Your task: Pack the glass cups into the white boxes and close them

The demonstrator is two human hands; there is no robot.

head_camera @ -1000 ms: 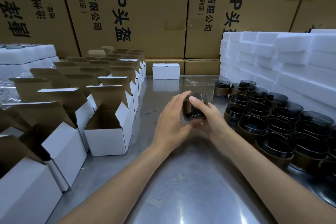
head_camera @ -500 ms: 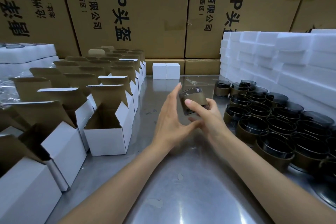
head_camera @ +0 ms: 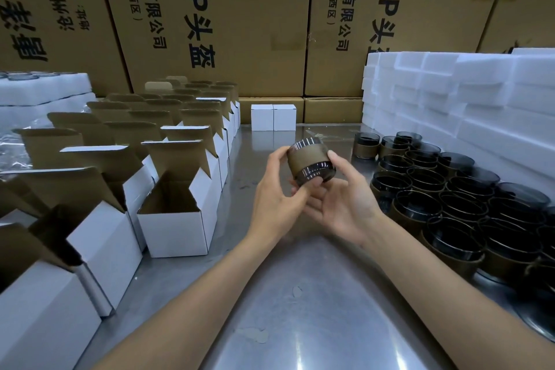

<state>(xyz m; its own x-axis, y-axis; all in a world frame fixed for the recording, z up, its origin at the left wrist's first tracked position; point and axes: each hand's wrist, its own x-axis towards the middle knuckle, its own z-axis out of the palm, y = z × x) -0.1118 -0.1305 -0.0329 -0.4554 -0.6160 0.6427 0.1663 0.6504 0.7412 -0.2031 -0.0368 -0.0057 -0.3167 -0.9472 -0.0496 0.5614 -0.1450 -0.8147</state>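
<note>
A dark glass cup with a tan band (head_camera: pixel 310 159) is held tilted above the middle of the steel table. My left hand (head_camera: pixel 277 198) grips its left side, thumb under its base. My right hand (head_camera: pixel 342 201) cradles it from the right, with a finger on its upper edge. To the left stands an open white box (head_camera: pixel 177 222) with its brown flap raised, nearest of several open white boxes (head_camera: pixel 99 237). Several more dark glass cups (head_camera: pixel 456 198) crowd the table on the right.
Two closed white boxes (head_camera: pixel 273 117) stand at the table's far end. White foam blocks (head_camera: pixel 468 105) are stacked at the back right, more foam (head_camera: pixel 42 93) at the far left. Large brown cartons (head_camera: pixel 228 24) wall off the back. Bare steel table (head_camera: pixel 300 309) lies near me.
The cup has been turned between my hands, from nearly hidden under my fingers to tilted with its band showing. My left hand went from a flat open pose to gripping it.
</note>
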